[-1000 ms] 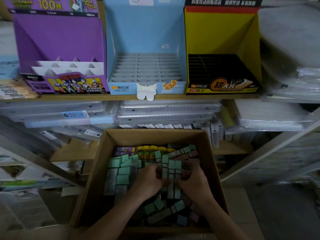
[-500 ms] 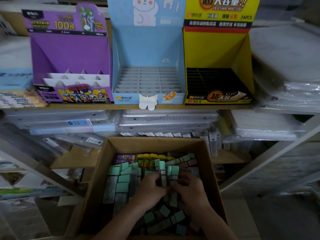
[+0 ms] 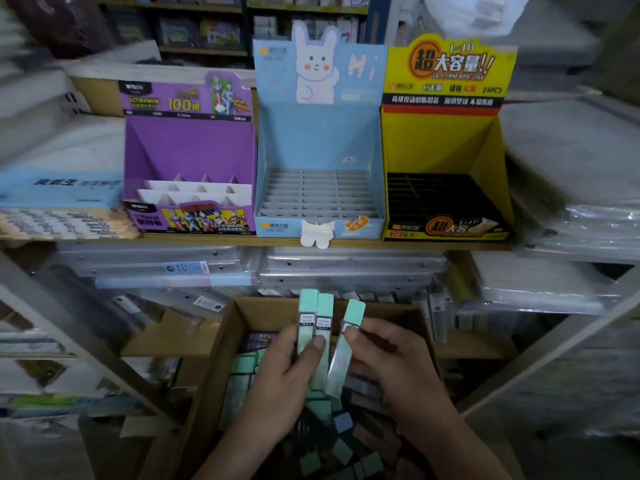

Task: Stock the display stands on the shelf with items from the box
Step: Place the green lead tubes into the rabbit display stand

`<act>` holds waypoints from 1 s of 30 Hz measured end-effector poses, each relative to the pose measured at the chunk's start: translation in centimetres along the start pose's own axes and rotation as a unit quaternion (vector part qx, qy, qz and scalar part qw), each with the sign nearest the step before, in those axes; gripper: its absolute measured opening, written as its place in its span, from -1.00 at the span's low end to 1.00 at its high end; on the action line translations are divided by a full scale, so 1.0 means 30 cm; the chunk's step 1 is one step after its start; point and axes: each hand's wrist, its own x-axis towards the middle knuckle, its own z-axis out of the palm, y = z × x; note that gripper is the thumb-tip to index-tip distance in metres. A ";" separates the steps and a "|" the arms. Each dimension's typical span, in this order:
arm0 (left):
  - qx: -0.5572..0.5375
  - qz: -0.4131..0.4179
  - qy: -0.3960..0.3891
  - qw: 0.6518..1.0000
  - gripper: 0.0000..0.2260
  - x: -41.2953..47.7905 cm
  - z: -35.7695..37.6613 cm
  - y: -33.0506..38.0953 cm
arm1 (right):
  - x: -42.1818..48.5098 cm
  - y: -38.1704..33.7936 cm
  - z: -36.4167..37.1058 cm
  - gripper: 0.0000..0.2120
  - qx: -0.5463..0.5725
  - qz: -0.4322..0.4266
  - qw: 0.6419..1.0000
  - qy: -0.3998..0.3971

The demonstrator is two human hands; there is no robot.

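- Nearest, at 6 o'clock, 1 open cardboard box (image 3: 221, 341) holds a loose heap of cases (image 3: 242, 375), mostly mint-green with some darker ones. There are too many to count.
- The left hand (image 3: 280, 372) is over the box, its thumb and fingers wrapped round 2 mint-green cases (image 3: 308, 317) held side by side and touching. Their long axes run 6 to 12 o'clock, with the caps up.
- The right hand (image 3: 391, 362) is just beside it at 3 o'clock, pinching 1 more case (image 3: 349, 327) under the thumb. This case leans with its cap toward 1 o'clock, close to the left pair but apart from it at the top.
- That makes 3 cases in hand, all clear of the heap below.
- Between the hands and the shelf are stacked clear plastic packs (image 3: 346, 271).
- Farther up, at 12 o'clock, is the shelf board (image 3: 398, 244) with 3 display stands in a row, and I can see no stock in any of them.
- The blue stand (image 3: 318, 147) is straight ahead at 12 o'clock, with 3 columns of narrow slots. The rows are too soft to count.
- The purple stand (image 3: 187, 147) is at 11 o'clock, on the left hand's side, and has white tiered dividers.
- The yellow stand (image 3: 443, 143) is at 1 o'clock, on the right hand's side, and has a black grid.
- I judge the blue stand is the likely target. It sits above both hands, about as near to one as to the other, and the upright cases already point toward it.
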 end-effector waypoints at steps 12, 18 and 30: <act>-0.015 0.162 0.091 0.983 -0.81 0.071 -0.165 0.402 | 0.073 -0.476 0.071 -0.92 -0.066 -0.313 0.947 0.000; 0.028 0.228 0.129 0.965 -0.84 0.169 -0.239 0.511 | 0.249 -0.629 0.127 -0.93 -0.147 -0.356 0.921 0.056; 0.043 0.219 0.158 0.962 -0.85 0.316 -0.289 0.585 | 0.496 -0.709 0.227 -0.96 -0.223 -0.372 0.894 0.109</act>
